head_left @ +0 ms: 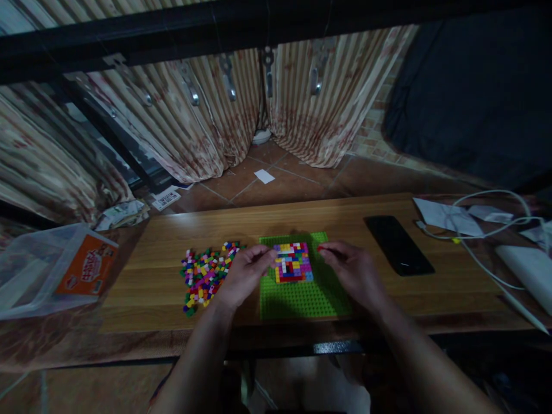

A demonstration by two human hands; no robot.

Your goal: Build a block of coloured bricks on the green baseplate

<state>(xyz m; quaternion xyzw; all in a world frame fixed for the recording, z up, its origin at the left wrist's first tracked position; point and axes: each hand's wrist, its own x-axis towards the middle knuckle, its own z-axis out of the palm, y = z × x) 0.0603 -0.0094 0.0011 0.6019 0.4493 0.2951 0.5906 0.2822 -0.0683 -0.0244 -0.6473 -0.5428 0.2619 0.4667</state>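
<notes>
A green baseplate [297,305] lies on the wooden board, with a multicoloured block of toy bricks [294,263] built up on its upper part. My right hand [351,267] is just right of the block, thumb and forefinger pinched on a small red brick [320,248]. At the block's left edge, my left hand [246,270] has its thumb and fingertips pressed together. Whatever may be between those fingers is too small to tell. Beyond my left hand is a loose pile of small bricks [207,273] in many colours.
A black phone [399,244] lies on the wooden board [146,276] to the right. White cables [487,264] and papers [448,217] are at the far right. A clear plastic box [34,253] with an orange label stands at the left. Striped curtains [207,121] hang behind.
</notes>
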